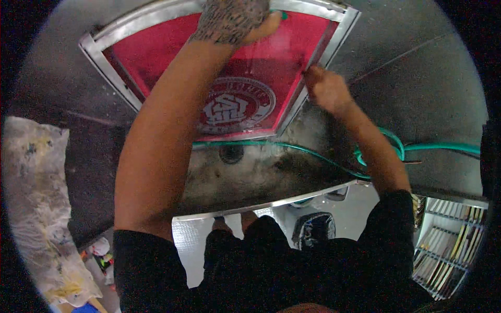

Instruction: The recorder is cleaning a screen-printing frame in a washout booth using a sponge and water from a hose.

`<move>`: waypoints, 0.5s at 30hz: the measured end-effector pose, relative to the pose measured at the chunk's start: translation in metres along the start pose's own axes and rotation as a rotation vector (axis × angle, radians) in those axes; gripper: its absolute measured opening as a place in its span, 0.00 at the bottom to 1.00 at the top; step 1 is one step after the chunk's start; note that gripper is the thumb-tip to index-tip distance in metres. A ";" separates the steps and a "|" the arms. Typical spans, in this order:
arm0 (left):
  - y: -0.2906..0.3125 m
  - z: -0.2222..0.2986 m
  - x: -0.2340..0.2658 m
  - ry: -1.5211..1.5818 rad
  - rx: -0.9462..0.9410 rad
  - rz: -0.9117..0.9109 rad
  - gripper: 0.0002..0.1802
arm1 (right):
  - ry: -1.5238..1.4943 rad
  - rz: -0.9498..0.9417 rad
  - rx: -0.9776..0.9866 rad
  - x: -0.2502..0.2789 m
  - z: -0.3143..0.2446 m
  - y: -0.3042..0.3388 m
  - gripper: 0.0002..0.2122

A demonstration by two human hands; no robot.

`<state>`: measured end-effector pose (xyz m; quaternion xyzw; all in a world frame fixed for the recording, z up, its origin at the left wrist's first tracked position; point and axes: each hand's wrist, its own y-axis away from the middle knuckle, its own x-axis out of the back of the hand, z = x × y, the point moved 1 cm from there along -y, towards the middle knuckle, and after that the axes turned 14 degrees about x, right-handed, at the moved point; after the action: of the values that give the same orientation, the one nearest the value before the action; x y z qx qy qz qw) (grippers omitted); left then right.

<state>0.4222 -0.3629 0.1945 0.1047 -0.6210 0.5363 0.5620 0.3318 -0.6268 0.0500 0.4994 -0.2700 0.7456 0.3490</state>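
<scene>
A screen-printing screen [172,49] stands tilted in a dark, wet basin. Its mesh is red, with a pale round emblem near the lower edge, and its frame is silver metal. My left hand [235,21] is over the screen's top edge, its fingers closed. A small bit of green [284,15] shows at its thumb; the rest of what it holds is hidden. On the screen's right side, my right hand [327,88] is closed around the metal frame, slightly blurred.
A green hose [323,159] runs below the screen and coils at the right. The basin has a round drain [231,153] and a metal front rim [271,202]. A stained sheet [39,203] hangs at left. Below are a black-lined bin [314,229] and a rack of frames [451,240].
</scene>
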 end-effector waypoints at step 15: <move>-0.002 -0.019 -0.012 0.299 -0.010 0.022 0.26 | 0.135 -0.080 0.130 0.023 0.025 -0.002 0.13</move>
<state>0.4389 -0.3545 0.1819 0.0141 -0.5342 0.5489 0.6427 0.3413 -0.6382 0.0804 0.4800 -0.1769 0.7789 0.3628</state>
